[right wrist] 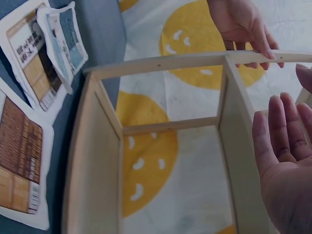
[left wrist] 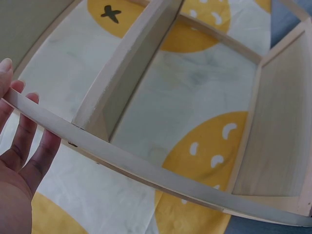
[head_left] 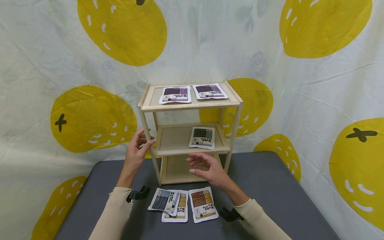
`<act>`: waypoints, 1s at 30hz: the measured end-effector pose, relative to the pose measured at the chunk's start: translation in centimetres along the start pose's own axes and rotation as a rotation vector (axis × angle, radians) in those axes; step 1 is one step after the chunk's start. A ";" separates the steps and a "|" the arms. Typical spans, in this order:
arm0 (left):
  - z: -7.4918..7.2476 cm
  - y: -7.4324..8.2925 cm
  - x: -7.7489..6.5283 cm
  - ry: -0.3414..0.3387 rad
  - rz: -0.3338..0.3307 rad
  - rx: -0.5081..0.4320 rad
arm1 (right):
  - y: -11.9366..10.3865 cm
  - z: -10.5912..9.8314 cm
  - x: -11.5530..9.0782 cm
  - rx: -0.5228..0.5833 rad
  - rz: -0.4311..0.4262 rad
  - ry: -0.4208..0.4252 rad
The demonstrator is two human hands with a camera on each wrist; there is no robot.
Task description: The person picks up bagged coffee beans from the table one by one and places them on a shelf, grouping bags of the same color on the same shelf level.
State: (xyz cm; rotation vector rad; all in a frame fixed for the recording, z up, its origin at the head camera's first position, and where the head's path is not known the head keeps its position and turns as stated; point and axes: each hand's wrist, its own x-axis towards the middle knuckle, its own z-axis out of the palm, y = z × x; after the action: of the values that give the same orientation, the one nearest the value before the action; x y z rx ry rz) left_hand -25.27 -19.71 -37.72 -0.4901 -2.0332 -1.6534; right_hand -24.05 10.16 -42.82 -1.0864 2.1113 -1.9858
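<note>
My left hand holds the front left post of a small three-tier wooden shelf, thumb in front and fingers behind, as the left wrist view shows. In front of the middle tier, my right hand hovers with relaxed fingers and nothing in it. Beyond its fingers a dark-labelled packet lies on the right side of that tier. Two purple-labelled packets, a left one and a right one, lie on the top tier.
On the grey table before the shelf, a blue-grey packet overlaps a yellow one. A brown-orange packet lies beside them. A hanging cloth with yellow fruit prints stands close behind the shelf.
</note>
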 end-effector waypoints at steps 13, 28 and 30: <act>0.0 0.0 -0.1 0.000 -0.011 0.002 | 2.2 1.7 -1.2 0.046 0.067 -0.047; 0.0 0.0 0.0 0.002 -0.008 -0.006 | 4.4 2.6 -1.6 0.057 0.125 -0.106; 0.1 0.0 0.0 0.001 -0.005 -0.008 | 4.8 2.9 -1.6 0.067 0.124 -0.113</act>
State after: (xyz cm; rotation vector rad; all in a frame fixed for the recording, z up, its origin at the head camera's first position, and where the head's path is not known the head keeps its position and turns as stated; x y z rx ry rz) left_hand -25.28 -19.66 -37.76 -0.4869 -2.0294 -1.6644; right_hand -23.64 8.16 -48.27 -1.0057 1.9896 -1.8784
